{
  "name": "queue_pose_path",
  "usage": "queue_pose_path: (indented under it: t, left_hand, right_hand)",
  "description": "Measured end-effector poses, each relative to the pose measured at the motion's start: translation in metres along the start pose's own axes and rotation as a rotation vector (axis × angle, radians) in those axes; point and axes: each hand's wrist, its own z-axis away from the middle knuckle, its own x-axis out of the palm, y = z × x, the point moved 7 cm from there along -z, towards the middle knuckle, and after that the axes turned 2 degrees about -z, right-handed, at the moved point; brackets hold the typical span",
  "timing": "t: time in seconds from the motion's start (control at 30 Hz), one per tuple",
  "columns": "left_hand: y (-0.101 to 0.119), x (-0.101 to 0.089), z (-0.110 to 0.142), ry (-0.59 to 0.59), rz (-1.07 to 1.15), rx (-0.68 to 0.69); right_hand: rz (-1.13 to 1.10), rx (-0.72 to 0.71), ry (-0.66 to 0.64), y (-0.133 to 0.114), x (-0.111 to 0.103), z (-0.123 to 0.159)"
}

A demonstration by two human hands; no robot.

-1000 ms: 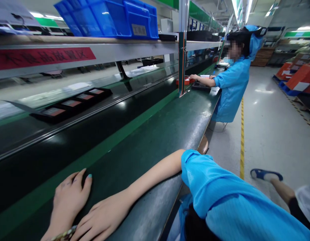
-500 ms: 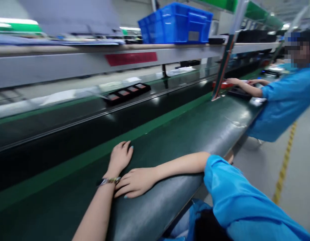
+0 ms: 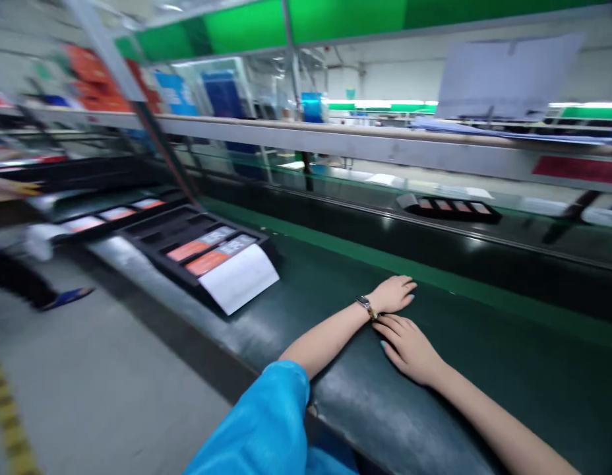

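My left hand (image 3: 392,294) rests palm down on the dark green worktop (image 3: 316,277), its fingers loosely apart and holding nothing. A watch (image 3: 364,302) with a patterned band is round the left wrist. Just nearer to me, my right hand (image 3: 409,348) also lies on the worktop with fingers stretched out. Its fingertips are at the watch band, and whether they press on it I cannot tell. To the left of both hands sits a black tray (image 3: 152,245) holding orange-and-grey pieces (image 3: 219,256), with a white sheet (image 3: 241,278) at its near right end.
Behind the worktop runs a dark conveyor strip (image 3: 336,214). Beyond it lies another black tray (image 3: 449,208) with several orange-and-grey pieces. A long shelf rail (image 3: 365,146) crosses above, and a slanted post (image 3: 160,142) stands left. Part of a blurred person's foot (image 3: 71,297) shows at far left.
My view has swung left, bringing the black tray on the worktop into sight; the blue bin and the co-worker at right are out of view. Both hands stay resting together on the worktop.
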Motion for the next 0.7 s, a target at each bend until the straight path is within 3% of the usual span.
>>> queue_pose_path:
  t: [0.2,0.37,0.53,0.7]
  left_hand:
    - [-0.015,-0.015,0.043,-0.028,0.014,0.024]
    - [-0.004,-0.022,0.059,-0.044,0.013,0.115]
    - [0.01,-0.024,0.057,-0.015,-0.051,0.224]
    - [0.026,-0.031,0.061,-0.041,-0.095,0.332]
  right_hand:
    - [0.059,0.085,0.098,0.054,-0.007,0.008]
    - [0.068,0.134,0.122,0.091,-0.003,0.008]
    - [0.101,0.042,0.15,0.088,0.002,0.014]
    - [0.139,-0.113,0.233,0.069,-0.01,0.017]
